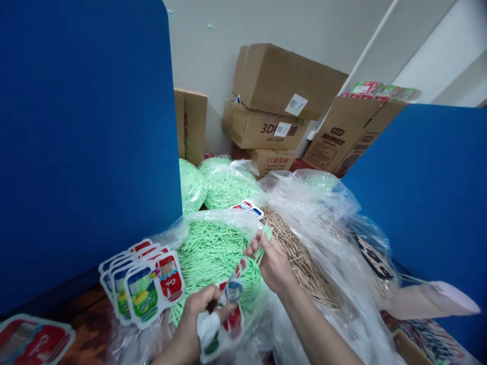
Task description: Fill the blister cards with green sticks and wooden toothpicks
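Observation:
My left hand (200, 312) is closed on a plastic candy pouch (233, 324) with red and green printed sides; its upper edge looks bent open. Just above and to the right, my right hand (274, 261) pinches a small bunch of light green candy sticks (259, 253). Both hands are over a large open clear bag full of loose green sticks (213, 248). Beside it lies another open bag of brown sticks (294, 253). A fanned stack of filled twin pouches (142, 289), green on one side and red on the other, rests against the green bag's left edge.
Blue partitions (87, 142) (426, 203) stand on both sides. Cardboard boxes (274, 124) are piled against the back wall, with tied bags of green sticks (228, 182) before them. A single pouch (34, 339) lies at lower left, and a phone-like patterned object (373, 256) sits at right.

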Demonstrator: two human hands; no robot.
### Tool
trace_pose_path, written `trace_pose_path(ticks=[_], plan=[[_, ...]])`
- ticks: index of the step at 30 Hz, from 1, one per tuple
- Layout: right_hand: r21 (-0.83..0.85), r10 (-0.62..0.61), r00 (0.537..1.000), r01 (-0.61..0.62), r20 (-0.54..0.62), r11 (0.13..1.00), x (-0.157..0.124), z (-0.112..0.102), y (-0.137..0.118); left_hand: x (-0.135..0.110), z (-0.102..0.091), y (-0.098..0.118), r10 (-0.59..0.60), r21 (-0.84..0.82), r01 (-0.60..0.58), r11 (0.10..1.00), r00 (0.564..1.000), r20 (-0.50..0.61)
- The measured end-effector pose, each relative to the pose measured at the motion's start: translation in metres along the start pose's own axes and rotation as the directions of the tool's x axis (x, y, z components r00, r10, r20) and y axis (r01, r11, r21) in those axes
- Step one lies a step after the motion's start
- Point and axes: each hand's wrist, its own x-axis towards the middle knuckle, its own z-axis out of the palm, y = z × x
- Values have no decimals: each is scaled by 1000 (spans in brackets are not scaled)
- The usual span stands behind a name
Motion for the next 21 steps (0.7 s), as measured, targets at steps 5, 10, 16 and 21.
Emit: trace_pose_path(ticks=[5, 10, 16, 21], plan=[[-44, -281, 959, 279, -34, 959, -29, 36, -13, 3, -1, 3, 87, 72, -82, 994, 994, -69], [-287, -429, 901, 427, 56, 858, -43, 49, 1, 3, 4, 0, 91, 57, -85, 995, 990, -107], [-517, -385, 889, 457, 247, 723, -52, 46, 9, 4, -1, 5, 142, 40, -138, 990, 982, -124], [-540, -295, 891, 445, 345, 714, -42, 16, 3, 6, -13, 11, 206, 104, -195, 975, 973, -108]])
